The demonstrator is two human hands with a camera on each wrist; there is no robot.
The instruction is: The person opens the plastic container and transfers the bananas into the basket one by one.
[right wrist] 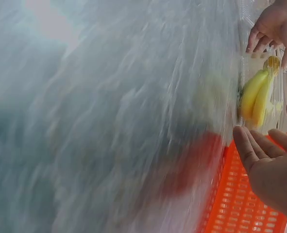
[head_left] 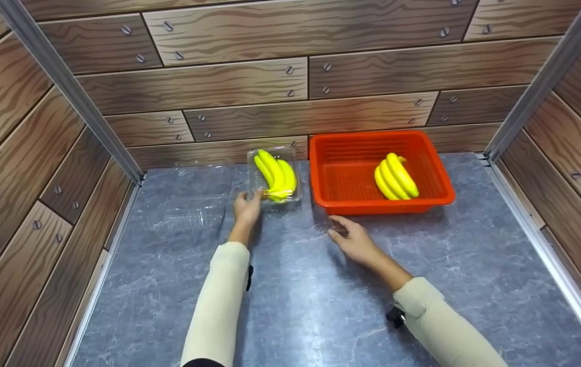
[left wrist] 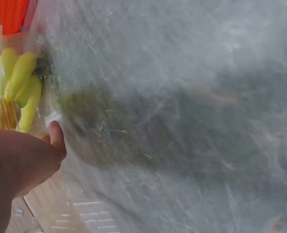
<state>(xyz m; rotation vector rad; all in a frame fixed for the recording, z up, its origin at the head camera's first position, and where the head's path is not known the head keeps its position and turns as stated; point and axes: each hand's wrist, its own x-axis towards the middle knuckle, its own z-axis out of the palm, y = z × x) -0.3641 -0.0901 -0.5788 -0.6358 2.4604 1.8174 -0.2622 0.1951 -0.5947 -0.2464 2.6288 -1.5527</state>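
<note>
A bunch of yellow bananas (head_left: 281, 176) lies in a clear plastic box (head_left: 290, 200) at the back of the table, stem toward the near-left corner. My left hand (head_left: 247, 208) holds the box at that corner, thumb by the stem. The right wrist view shows the left hand (right wrist: 275, 28) with its fingers and thumb around the box's end. My right hand (head_left: 355, 239) is just in front of the red basket (head_left: 321, 203), fingers extended and thumb apart, holding nothing. A second banana bunch (head_left: 396, 177) rests inside the basket, on its right side.
More clear plastic boxes (head_left: 188, 211) stand to the left of my left hand, hard to make out against the grey table (head_left: 290, 285). Wood-patterned walls (head_left: 249, 92) enclose the back and both sides, with metal posts at the corners.
</note>
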